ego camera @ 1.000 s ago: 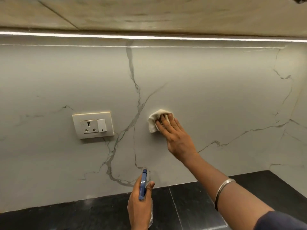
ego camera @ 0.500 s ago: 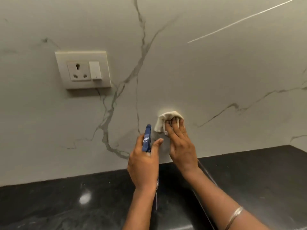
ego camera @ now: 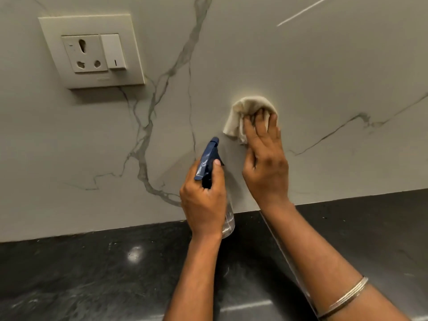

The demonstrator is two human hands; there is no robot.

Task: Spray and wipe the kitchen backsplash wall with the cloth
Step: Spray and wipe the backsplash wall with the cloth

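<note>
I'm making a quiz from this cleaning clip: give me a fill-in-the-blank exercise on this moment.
The right hand presses the ____ against the backsplash wall.
The left hand grips a spray bottle with a ____ head.
The bangle sits on the ____ arm.
Missing words: cloth; blue; right.

The left grip hides most of the spray bottle. Only its blue head and a bit of clear body below the wrist show; the rest sits behind fingers and palm. The right grip covers the lower part of the cloth, so how far the cloth reaches under the palm cannot be told. Both forearms are cut by the bottom edge. The bangle wraps out of sight round the right forearm. The backsplash wall runs past 3 edges, and the worktop past 3 too. The tiny marking on the socket plate is unreadable.
</note>
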